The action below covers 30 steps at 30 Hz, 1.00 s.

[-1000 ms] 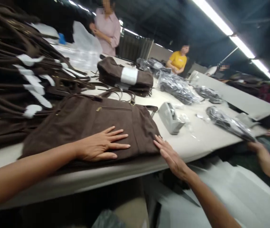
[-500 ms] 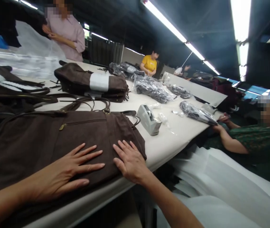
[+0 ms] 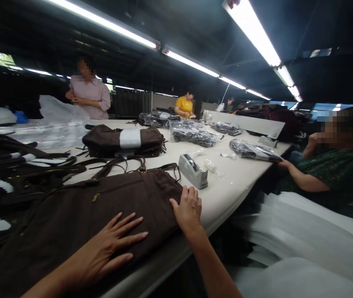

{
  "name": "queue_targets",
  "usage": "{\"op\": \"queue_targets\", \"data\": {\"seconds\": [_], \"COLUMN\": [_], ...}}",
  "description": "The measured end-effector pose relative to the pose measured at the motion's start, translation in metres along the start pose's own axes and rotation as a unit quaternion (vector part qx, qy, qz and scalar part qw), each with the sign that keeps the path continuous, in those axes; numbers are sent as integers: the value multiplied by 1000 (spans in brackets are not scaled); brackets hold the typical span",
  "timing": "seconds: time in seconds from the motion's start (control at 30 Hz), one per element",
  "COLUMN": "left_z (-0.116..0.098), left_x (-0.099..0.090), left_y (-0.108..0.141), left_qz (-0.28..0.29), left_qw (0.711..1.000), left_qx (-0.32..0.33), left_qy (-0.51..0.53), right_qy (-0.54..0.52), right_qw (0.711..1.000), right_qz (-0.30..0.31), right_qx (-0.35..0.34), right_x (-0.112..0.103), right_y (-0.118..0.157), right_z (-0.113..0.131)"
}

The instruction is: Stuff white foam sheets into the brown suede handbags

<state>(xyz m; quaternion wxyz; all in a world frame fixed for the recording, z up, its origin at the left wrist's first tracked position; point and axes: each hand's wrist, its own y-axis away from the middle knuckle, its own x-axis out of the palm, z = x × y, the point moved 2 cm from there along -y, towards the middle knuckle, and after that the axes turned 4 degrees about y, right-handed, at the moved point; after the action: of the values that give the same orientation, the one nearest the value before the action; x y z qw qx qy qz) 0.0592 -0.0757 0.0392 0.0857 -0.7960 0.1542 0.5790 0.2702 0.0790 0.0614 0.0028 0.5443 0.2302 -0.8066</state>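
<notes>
A dark brown bag (image 3: 80, 219) with a brass zip pull lies flat across the near table. My left hand (image 3: 108, 248) rests palm down on its front panel, fingers spread. At the bag's right edge sits my right hand (image 3: 190, 209), its thumb apart on the fabric and its fingers close together along the edge. Thin straps and handles trail behind the bag's top side. Just beyond my right hand stands a grey tape dispenser (image 3: 193, 171).
Behind lies a folded brown bag (image 3: 102, 140) with a white paper band. Plastic-wrapped bags (image 3: 191, 132) are spread over the table (image 3: 226, 178). Several bags with white padding pile up at left. White sheets (image 3: 313, 231) hang below at right. A co-worker's hand (image 3: 284, 164) touches a wrapped bag.
My right hand has slid right, from the bag's front panel to its edge, and its fingers have drawn together. My left hand stays flat on the bag. The view has tilted up.
</notes>
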Motion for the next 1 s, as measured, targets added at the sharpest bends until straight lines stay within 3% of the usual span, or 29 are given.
{"op": "queue_targets", "data": {"seconds": [0.07,0.27,0.5,0.63,0.73,1.0], "left_z": [-5,-15,-19,-15,-9,3], "left_x": [-4,-10,-13,-8,-2,-1], "left_y": [1,12,16,12,11,11], "left_qz": [1,-14,-37,-34,-42,-74], "left_qw": [1000,999,997,998,998,997], "left_qx": [-1,-8,-14,-13,-10,23], "left_qy": [8,41,62,50,38,-11], "right_qy": [17,22,100,-42,-146,-326], "right_qw": [1000,999,989,978,961,911], "right_qz": [6,13,101,200,220,220], "right_qx": [19,-22,-37,41,84,122], "right_x": [8,18,-6,-16,-12,18], "right_y": [8,15,-20,-52,-68,-40], "right_z": [-9,-35,-14,2,2,-25]}}
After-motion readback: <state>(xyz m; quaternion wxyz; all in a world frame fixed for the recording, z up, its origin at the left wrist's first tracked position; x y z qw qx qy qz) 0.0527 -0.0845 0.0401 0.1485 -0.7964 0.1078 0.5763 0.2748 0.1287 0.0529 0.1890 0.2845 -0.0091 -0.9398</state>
